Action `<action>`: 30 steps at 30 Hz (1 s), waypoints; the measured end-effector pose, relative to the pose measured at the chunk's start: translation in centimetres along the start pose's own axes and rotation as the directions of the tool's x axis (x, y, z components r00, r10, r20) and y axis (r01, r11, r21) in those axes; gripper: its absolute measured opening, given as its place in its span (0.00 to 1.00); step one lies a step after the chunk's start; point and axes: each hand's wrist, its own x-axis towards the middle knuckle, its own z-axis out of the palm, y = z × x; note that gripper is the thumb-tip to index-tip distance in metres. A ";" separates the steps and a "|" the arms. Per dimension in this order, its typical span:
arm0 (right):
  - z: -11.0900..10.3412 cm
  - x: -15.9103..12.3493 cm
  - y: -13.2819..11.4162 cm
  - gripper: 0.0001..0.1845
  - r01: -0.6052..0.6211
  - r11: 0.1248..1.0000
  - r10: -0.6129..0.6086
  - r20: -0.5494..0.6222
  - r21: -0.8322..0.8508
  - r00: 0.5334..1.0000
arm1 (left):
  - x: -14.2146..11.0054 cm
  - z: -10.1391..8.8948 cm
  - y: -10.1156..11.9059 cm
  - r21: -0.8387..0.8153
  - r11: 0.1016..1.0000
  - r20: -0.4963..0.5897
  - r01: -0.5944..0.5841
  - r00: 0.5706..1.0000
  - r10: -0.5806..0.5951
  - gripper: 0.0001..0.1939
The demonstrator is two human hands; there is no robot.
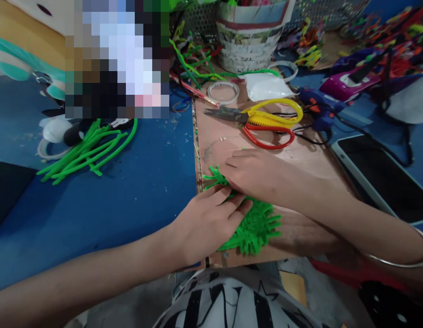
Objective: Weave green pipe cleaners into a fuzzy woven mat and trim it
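Observation:
A fuzzy green pipe-cleaner piece (254, 228) with many short ends sticking out lies on a brown board at the table's front edge. My left hand (214, 221) rests over its left side, fingers curved onto it and holding it. From the right, my right hand (254, 171) reaches across its upper end, with the fingers bent together at the green tufts. The fingertips of this hand are mostly hidden, and both hands nearly touch. Beyond them lie scissors (255, 117) with one yellow and one red handle, apart from my hands.
Loose green pipe cleaners (91, 152) lie on the blue table at left. Behind the scissors are a tape roll (223, 92), a white packet (266, 86) and a paper-covered pot (247, 43). A blue glue gun (322, 109) with black cord and a phone (382, 175) are at right.

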 end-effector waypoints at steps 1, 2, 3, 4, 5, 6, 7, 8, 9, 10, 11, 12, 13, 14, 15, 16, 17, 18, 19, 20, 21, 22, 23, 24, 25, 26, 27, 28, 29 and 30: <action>0.2 0.0 0.1 0.09 0.004 1.000 -0.004 0.002 0.003 1.000 | 0.0 0.0 0.0 0.003 1.000 0.006 0.000 1.000 0.000 0.14; 0.3 0.1 0.2 0.09 0.004 1.000 -0.004 -0.002 0.009 1.000 | 0.0 0.0 0.0 0.005 1.000 0.016 -0.001 1.000 0.001 0.14; 0.6 0.1 0.2 0.08 0.003 1.000 -0.003 -0.015 0.017 1.000 | 0.0 -0.1 0.0 0.007 1.000 0.023 -0.002 1.000 0.002 0.14; 0.8 0.1 0.3 0.08 0.003 1.000 -0.002 -0.038 0.023 0.999 | 0.0 -0.1 0.1 0.010 1.000 0.026 -0.004 1.000 0.003 0.14; 1.0 0.2 0.3 0.07 0.003 1.000 -0.001 -0.062 0.028 0.998 | 0.0 -0.1 0.1 0.013 1.000 0.026 -0.003 1.000 0.003 0.14; 1.1 0.2 0.3 0.07 0.004 0.999 -0.002 -0.078 0.032 0.997 | 0.0 -0.1 0.1 0.015 1.000 0.022 -0.001 1.000 0.001 0.14; 1.2 0.3 0.3 0.07 -0.001 0.999 0.004 -0.086 0.032 0.996 | 0.0 -0.1 0.1 0.018 1.000 0.019 0.000 1.000 0.000 0.14; 1.3 0.3 0.2 0.07 -0.011 0.999 0.013 -0.083 0.034 0.996 | -0.1 -0.1 0.1 0.020 1.000 0.018 0.001 1.000 -0.001 0.14; 1.2 0.4 0.2 0.08 -0.024 0.999 0.026 -0.068 0.039 0.997 | -0.1 -0.1 0.1 0.023 1.000 0.020 0.000 1.000 0.000 0.14; 1.2 0.5 0.2 0.08 -0.035 0.998 0.037 -0.047 0.047 0.998 | -0.1 -0.1 0.2 0.025 1.000 0.028 -0.004 1.000 0.003 0.14; 1.0 0.5 0.2 0.09 -0.045 0.997 0.047 -0.028 0.059 0.999 | -0.1 -0.1 0.2 0.028 1.000 0.037 -0.008 0.999 0.007 0.15; 0.9 0.6 0.2 0.09 -0.051 0.996 0.052 -0.011 0.076 0.999 | -0.1 -0.1 0.3 0.033 0.999 0.042 -0.011 0.999 0.009 0.15; 0.7 0.7 0.3 0.10 -0.057 0.994 0.057 0.003 0.097 0.998 | -0.1 -0.1 0.4 0.038 0.999 0.044 -0.011 0.999 0.009 0.15; 0.6 0.7 0.4 0.10 -0.066 0.990 0.064 0.017 0.125 0.998 | -0.2 -0.1 0.4 0.043 0.999 0.045 -0.009 0.999 0.008 0.15; 0.5 0.8 0.4 0.10 -0.081 0.985 0.078 0.026 0.152 0.997 | -0.2 -0.1 0.5 0.047 0.999 0.048 -0.009 0.999 0.006 0.15; 0.4 0.8 0.5 0.10 -0.093 0.980 0.089 0.032 0.175 0.996 | -0.2 -0.1 0.6 0.050 0.999 0.052 -0.007 0.999 0.005 0.16; 0.4 0.7 0.6 0.10 -0.098 0.978 0.094 0.032 0.186 0.995 | -0.2 -0.1 0.6 0.054 0.999 0.055 -0.009 0.998 0.006 0.16; 0.5 0.7 0.6 0.10 -0.092 0.979 0.088 0.028 0.182 0.996 | -0.3 -0.1 0.7 0.058 0.998 0.058 -0.012 0.998 0.009 0.16; 0.6 0.7 0.6 0.11 -0.079 0.983 0.076 0.020 0.163 0.997 | -0.3 -0.1 0.7 0.063 0.998 0.057 -0.016 0.998 0.012 0.16; 0.8 0.7 0.5 0.10 -0.064 0.989 0.062 0.016 0.133 0.998 | -0.3 -0.1 0.7 0.069 0.997 0.053 -0.018 0.998 0.014 0.16; 0.9 0.7 0.5 0.10 -0.052 0.994 0.051 0.014 0.098 0.999 | -0.3 -0.1 0.8 0.074 0.997 0.045 -0.018 0.999 0.015 0.16; 1.0 0.7 0.4 0.09 -0.045 0.997 0.044 0.014 0.063 0.999 | -0.4 -0.1 0.8 0.078 0.997 0.034 -0.017 0.999 0.014 0.15; 1.0 0.7 0.3 0.09 -0.038 0.999 0.037 0.013 0.029 0.999 | -0.4 -0.1 0.8 0.080 0.997 0.022 -0.013 1.000 0.012 0.15; 0.9 0.8 0.2 0.09 -0.027 1.000 0.027 0.013 -0.002 1.000 | -0.4 -0.1 0.8 0.081 0.997 0.012 -0.009 1.000 0.008 0.15; 0.9 0.9 0.2 0.09 -0.010 0.999 0.011 0.015 -0.031 1.000 | -0.4 -0.1 0.8 0.080 0.997 0.004 -0.006 1.000 0.006 0.15; 0.8 1.0 0.1 0.09 0.012 0.998 -0.011 0.022 -0.056 1.000 | -0.4 -0.1 0.8 0.079 0.997 0.001 -0.004 1.000 0.004 0.15; 0.7 1.0 0.1 0.09 0.034 0.997 -0.032 0.033 -0.076 0.999 | -0.4 -0.1 0.8 0.077 0.997 -0.001 -0.002 1.000 0.002 0.15; 0.6 1.1 0.1 0.09 0.048 0.995 -0.044 0.047 -0.089 0.998 | -0.4 -0.1 0.8 0.075 0.997 -0.001 -0.001 1.000 0.001 0.15; 0.5 1.1 0.0 0.09 0.058 0.994 -0.053 0.063 -0.095 0.997 | -0.3 -0.1 0.8 0.074 0.997 0.000 0.000 1.000 0.000 0.15; 0.4 1.1 0.0 0.10 0.062 0.993 -0.054 0.078 -0.096 0.995 | -0.3 -0.1 0.8 0.074 0.997 0.000 0.002 1.000 -0.002 0.15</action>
